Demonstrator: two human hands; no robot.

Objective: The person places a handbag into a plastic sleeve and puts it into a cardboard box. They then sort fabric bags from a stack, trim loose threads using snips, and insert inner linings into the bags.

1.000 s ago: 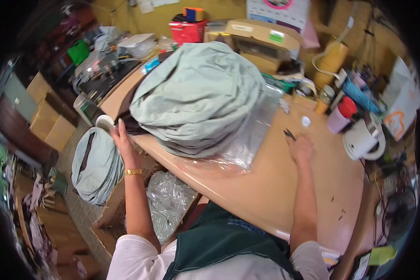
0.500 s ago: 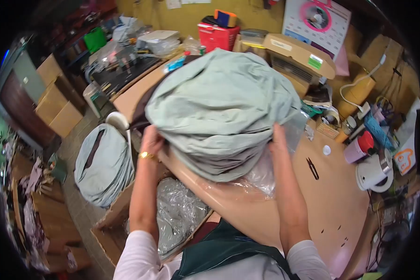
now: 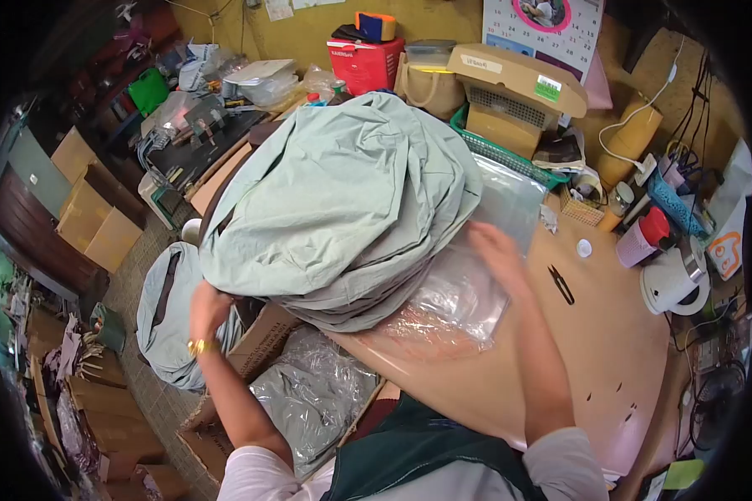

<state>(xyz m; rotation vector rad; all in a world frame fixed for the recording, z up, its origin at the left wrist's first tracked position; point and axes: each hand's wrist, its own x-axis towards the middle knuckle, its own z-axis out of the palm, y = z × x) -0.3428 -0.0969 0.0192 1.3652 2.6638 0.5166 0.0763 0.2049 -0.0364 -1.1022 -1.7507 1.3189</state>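
Observation:
A large stack of pale green, round cloth pieces (image 3: 326, 192) lies on the table, its top layer wrinkled and its edges folded. My left hand (image 3: 211, 309) is closed on the lower left edge of this cloth, its fingertips partly hidden. My right hand (image 3: 497, 255) is just off the stack's right edge, fingers stretched out and holding nothing, above clear plastic bags (image 3: 468, 301). More flat plastic sheeting (image 3: 510, 196) lies behind that hand.
Black thread snips (image 3: 561, 285) and a white cap (image 3: 584, 248) lie on the table's right side. Below left, a cardboard box (image 3: 263, 338) holds plastic-wrapped grey cloth (image 3: 313, 392). Another pale green cloth pile (image 3: 171, 313) stands by it. A white kettle (image 3: 673, 280) sits far right.
The cloth stack has shifted left and tilts down toward my left hand. My right hand has let go of its right edge, uncovering plastic bags and a green basket behind.

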